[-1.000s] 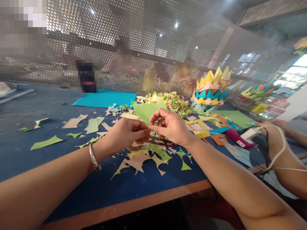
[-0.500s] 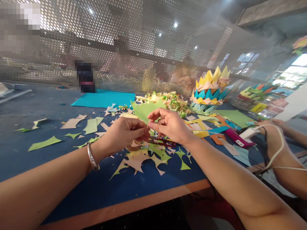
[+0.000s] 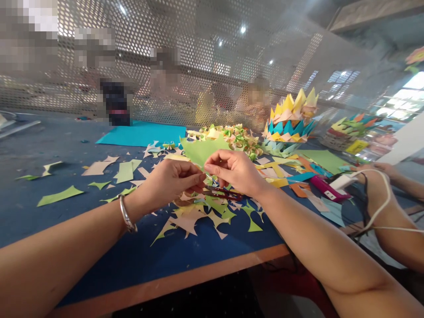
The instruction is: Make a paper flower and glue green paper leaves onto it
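Note:
My left hand (image 3: 175, 176), with a silver bangle at its wrist, is closed in a pinch. Facing it, my right hand (image 3: 235, 170) pinches too, fingertips a small gap away. A thin, pale and bluish bit shows at the right fingers; what either hand holds is too small to make out. Just behind the hands stands a light green paper piece (image 3: 202, 149) with cut-out edges. Below them lie dark red-handled snips (image 3: 225, 193), partly covered by the fingers. Green and pinkish paper scraps (image 3: 188, 221) with curved cuts are spread under and in front of my hands.
A heap of small folded paper pieces (image 3: 232, 137) sits behind, beside a tiered folded-paper ornament (image 3: 289, 128). A turquoise sheet (image 3: 142, 134) lies at the back left. At right are a magenta power strip (image 3: 327, 187), a white cable (image 3: 386, 194) and another person's arm (image 3: 387, 221).
My right fingers have curled in more, and a small gap now shows between the two hands' fingertips. The papers on the table lie as before; the view has shifted slightly.

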Action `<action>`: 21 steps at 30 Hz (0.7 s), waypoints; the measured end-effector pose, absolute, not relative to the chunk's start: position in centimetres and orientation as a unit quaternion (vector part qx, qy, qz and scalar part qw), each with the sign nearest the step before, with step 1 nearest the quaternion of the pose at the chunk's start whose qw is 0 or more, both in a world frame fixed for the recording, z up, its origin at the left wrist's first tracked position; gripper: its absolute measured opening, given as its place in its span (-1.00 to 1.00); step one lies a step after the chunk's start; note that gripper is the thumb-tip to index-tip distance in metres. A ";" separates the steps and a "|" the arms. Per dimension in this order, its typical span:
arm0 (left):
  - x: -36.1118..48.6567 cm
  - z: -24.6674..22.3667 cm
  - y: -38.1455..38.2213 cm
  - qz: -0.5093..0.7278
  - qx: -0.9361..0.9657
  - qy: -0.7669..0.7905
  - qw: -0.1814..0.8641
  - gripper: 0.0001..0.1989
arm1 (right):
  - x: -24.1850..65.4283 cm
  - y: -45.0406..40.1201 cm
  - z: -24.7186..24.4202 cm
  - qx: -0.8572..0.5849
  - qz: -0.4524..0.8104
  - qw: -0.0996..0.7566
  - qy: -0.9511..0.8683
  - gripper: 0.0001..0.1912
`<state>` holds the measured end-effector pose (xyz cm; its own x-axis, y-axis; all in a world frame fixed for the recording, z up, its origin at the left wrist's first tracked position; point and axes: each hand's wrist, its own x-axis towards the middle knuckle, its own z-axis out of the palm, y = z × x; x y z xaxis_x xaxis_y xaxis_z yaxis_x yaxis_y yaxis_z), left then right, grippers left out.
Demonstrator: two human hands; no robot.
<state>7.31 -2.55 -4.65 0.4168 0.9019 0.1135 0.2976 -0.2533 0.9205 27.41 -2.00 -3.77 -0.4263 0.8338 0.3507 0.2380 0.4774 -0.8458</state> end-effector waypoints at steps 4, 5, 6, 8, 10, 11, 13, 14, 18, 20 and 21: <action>7.1 -4.7 -2.5 0.320 0.753 0.422 0.391 -0.68 | 27.5 -2.0 -3.9 -0.349 0.367 0.404 -0.762 -0.75; 7.1 -4.7 -2.5 0.321 0.757 0.421 0.382 -0.68 | 27.5 -1.9 -3.9 -0.350 0.367 0.401 -0.762 -0.74; 7.1 -4.7 -2.5 0.327 0.760 0.419 0.375 -0.70 | 27.5 -1.9 -3.9 -0.352 0.368 0.398 -0.763 -0.73; 7.1 -4.8 -2.5 0.346 0.758 0.416 0.364 -0.73 | 27.5 -2.0 -3.9 -0.354 0.368 0.392 -0.765 -0.71; 7.0 -4.9 -2.4 0.359 0.755 0.414 0.360 -0.75 | 27.5 -2.0 -3.9 -0.356 0.365 0.387 -0.768 -0.71; 7.0 -5.0 -2.3 0.362 0.754 0.414 0.361 -0.76 | 27.6 -2.0 -3.8 -0.360 0.361 0.382 -0.770 -0.71; 6.9 -5.2 -2.2 0.369 0.746 0.413 0.368 -0.77 | 27.8 -2.0 -3.5 -0.380 0.339 0.369 -0.777 -0.72; 6.9 -5.3 -2.1 0.378 0.738 0.414 0.376 -0.78 | 28.0 -2.0 -3.3 -0.396 0.317 0.361 -0.782 -0.73; 6.9 -5.2 -1.7 0.438 0.665 0.425 0.431 -0.83 | 28.8 -2.1 -2.3 -0.480 0.174 0.272 -0.816 -0.81; 7.1 -5.1 -1.7 0.465 0.626 0.430 0.455 -0.87 | 28.9 -2.4 -1.9 -0.518 0.111 0.178 -0.829 -0.82; 7.1 -5.0 -1.7 0.474 0.612 0.432 0.463 -0.88 | 28.9 -2.5 -1.7 -0.532 0.088 0.130 -0.832 -0.83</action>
<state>7.11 -1.66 -4.97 0.1784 0.9673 0.1802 0.0904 -0.1985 0.9759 28.93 -2.52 -1.74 -0.3989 0.9087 0.1233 0.8629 0.4175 -0.2848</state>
